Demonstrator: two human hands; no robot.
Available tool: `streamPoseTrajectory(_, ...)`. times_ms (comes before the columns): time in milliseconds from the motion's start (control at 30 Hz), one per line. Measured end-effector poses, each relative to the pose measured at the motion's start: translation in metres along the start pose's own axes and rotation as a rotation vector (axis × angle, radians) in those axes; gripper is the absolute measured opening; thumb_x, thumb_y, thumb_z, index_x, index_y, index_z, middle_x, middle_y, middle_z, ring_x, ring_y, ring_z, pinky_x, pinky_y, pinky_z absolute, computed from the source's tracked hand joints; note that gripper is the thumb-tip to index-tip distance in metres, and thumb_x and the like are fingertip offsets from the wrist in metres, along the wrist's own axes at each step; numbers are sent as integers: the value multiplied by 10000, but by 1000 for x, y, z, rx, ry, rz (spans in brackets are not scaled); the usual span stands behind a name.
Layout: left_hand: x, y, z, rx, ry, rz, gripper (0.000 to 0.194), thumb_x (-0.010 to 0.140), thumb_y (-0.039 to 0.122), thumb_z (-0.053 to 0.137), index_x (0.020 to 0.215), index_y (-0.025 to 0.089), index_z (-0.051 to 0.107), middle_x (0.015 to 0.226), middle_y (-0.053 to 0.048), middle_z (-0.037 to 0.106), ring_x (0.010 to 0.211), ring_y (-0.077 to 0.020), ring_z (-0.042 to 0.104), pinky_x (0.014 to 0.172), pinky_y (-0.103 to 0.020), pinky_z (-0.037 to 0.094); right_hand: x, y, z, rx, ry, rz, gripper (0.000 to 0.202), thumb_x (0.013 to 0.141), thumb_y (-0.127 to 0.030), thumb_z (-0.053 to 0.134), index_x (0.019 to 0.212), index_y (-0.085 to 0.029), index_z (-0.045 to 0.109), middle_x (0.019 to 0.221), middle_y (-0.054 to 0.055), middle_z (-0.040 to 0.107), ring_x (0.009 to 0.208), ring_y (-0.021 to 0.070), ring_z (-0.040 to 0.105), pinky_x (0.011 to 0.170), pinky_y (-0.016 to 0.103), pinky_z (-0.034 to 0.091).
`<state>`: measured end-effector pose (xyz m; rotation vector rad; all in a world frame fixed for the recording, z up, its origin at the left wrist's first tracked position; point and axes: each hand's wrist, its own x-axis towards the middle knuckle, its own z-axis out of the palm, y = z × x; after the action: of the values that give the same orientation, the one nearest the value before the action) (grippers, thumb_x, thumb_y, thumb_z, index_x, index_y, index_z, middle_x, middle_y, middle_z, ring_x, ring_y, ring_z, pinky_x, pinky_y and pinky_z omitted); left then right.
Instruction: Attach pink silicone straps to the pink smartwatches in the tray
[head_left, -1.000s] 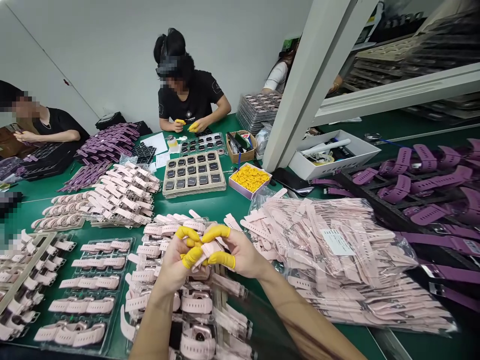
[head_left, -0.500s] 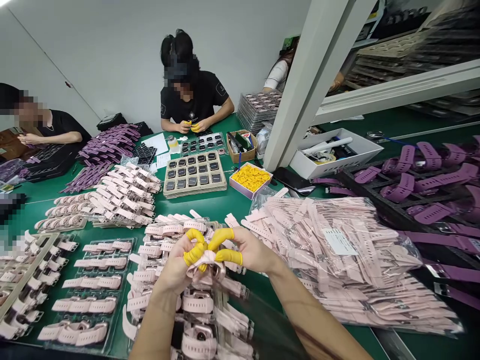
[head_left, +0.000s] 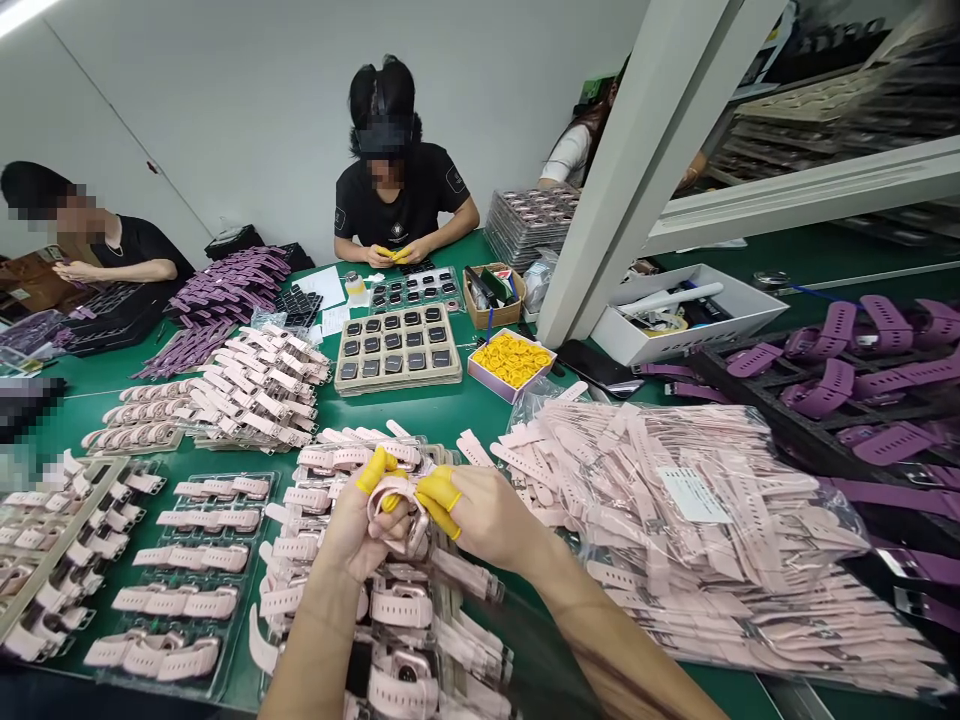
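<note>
A pale pink smartwatch (head_left: 415, 537) with its strap curled into a loop is held in front of me. My left hand (head_left: 352, 525), with yellow finger cots, closes around the strap and watch. The fingers of my right hand (head_left: 487, 510), also in yellow cots, are bent and pressed against the watch's right side; the exact grip is partly hidden. Below both hands lies a tray of pink watches (head_left: 401, 607) with looped straps. Right of my hands sits a large clear bag of pink straps (head_left: 652, 500).
More pink watches (head_left: 176, 600) lie in trays on the left. Farther back are a tray of dark square watch faces (head_left: 397, 345), a box of yellow finger cots (head_left: 514, 360) and a white box (head_left: 690, 310). Purple watches (head_left: 825, 380) fill the right edge. Co-workers (head_left: 397, 190) sit across the table.
My fingertips were together at the top of the strap; now my right hand has shifted to the watch's right side and turned. The strap loop shows more openly. The view has swung slightly left.
</note>
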<state>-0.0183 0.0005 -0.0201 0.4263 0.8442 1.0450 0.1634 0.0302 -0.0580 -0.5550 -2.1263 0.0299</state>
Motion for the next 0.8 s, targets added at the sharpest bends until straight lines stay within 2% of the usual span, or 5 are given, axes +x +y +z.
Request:
streamPoseTrajectory(267, -3, 8, -2, -93, 41, 6, 366, 928, 445, 736, 820, 150, 549, 516, 117, 390, 328, 22, 144, 344, -96, 174, 5, -3, -3, 17, 10, -40, 204, 1027, -134, 512, 873, -197, 630, 645, 1, 603, 575, 152, 523, 545, 278, 416)
streamPoseTrajectory(433, -5, 11, 1, -41, 98, 125, 405, 746, 306, 903, 828, 149, 539, 608, 102, 517, 340, 50, 190, 353, -81, 194, 4, -4, -4, 14, 1, -85, 183, 1023, -129, 544, 883, -205, 635, 680, 16, 633, 605, 158, 562, 548, 285, 438)
streamPoseTrajectory(600, -7, 9, 1, 85, 121, 216, 448, 691, 312, 936, 842, 172, 539, 520, 131, 463, 337, 35, 181, 361, -86, 223, 3, -3, -1, 55, -9, -39, 122, 1009, -136, 571, 934, -206, 637, 696, 16, 644, 624, 166, 593, 556, 286, 446)
streamPoseTrajectory(667, -8, 9, 0, 170, 87, 201, 400, 757, 387, 891, 883, 176, 576, 497, 120, 463, 332, 9, 239, 370, -110, 271, 3, -2, -1, 69, 8, -28, 99, 1017, -159, 564, 975, -199, 644, 748, 39, 677, 671, 179, 615, 577, 292, 461)
streamPoseTrajectory(800, -12, 11, 1, 446, 20, 180, 429, 775, 493, 859, 974, 153, 688, 627, 16, 626, 510, -89, 533, 493, -182, 449, 3, 1, -3, 66, 39, -35, 113, 1023, -182, 566, 965, -164, 661, 774, 66, 700, 728, 195, 623, 615, 301, 491)
